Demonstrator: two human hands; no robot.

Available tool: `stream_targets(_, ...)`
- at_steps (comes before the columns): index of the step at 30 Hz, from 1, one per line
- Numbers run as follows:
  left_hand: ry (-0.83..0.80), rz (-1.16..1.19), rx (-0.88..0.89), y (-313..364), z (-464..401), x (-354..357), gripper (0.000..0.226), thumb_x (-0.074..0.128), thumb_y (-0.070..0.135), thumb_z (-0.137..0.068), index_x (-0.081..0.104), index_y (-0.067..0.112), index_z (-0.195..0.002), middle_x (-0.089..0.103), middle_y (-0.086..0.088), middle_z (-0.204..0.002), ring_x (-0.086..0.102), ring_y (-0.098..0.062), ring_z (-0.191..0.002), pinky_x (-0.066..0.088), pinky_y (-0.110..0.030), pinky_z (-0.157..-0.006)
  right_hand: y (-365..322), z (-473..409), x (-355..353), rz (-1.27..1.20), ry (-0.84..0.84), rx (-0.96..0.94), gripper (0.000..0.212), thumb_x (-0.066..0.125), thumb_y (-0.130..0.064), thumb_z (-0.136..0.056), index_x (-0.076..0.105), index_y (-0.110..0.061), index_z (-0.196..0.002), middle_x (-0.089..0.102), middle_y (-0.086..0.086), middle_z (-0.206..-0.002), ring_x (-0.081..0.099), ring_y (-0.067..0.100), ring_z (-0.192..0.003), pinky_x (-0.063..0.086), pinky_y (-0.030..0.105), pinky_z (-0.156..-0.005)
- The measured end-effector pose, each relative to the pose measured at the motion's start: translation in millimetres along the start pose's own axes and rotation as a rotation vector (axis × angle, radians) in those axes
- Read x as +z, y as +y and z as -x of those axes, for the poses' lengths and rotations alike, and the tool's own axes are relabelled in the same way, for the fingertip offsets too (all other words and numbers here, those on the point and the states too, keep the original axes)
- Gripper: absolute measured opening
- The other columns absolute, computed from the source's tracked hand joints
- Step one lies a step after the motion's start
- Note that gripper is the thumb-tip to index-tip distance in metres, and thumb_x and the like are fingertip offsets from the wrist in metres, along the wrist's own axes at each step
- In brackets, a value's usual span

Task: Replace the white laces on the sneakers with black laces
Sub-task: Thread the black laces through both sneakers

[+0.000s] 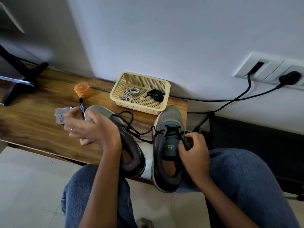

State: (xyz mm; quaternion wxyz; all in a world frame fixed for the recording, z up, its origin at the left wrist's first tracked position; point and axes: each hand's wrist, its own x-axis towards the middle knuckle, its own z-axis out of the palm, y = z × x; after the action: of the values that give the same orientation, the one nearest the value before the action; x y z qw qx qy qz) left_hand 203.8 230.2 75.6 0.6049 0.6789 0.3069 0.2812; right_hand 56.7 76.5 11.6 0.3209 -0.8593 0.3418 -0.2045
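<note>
2 grey mesh sneakers (169,145), blk laces (131,127)

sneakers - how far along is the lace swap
White laces are out, coiled in the basket. Both sneakers carry black laces: the right hand grips the right sneaker at its lacing; the left sneaker trails loose lace. Left: finishing and tying.

Two grey sneakers (169,145) on table edge, black laces (131,127) threaded; white laces (129,95) coiled in basket.
</note>
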Motion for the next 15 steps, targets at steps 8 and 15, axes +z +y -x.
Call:
stream_targets(8, -0.954, -0.459, 0.522, -13.9, 25.2, 3.9, 0.017, 0.056, 0.024, -0.091, 0.063, 0.034, -0.102, 0.059, 0.016, -0.094, 0.044, -0.013, -0.110, 0.018, -0.035, -0.097, -42.9, -42.4, -0.8, 0.118, -0.142, -0.248, 0.016, 0.056, -0.028, -0.089, 0.063, -0.016, -0.097, 0.046, -0.005, -0.100, 0.040, 0.017, -0.104, 0.036, 0.038, -0.091)
stream_targets(15, -1.407, -0.966, 0.665, -35.4, 28.3, 5.4, 0.034, 0.037, 0.044, -0.100, 0.065, 0.033, -0.115, 0.058, 0.000, -0.119, 0.035, -0.022, -0.117, 0.019, -0.045, -0.107, -75.9, -79.7, 14.3, 0.654, -0.740, -0.276, 0.031, 0.054, -0.028, -0.090, 0.062, -0.030, -0.120, 0.041, 0.009, -0.131, 0.029, 0.032, -0.128, 0.033, 0.042, -0.100)
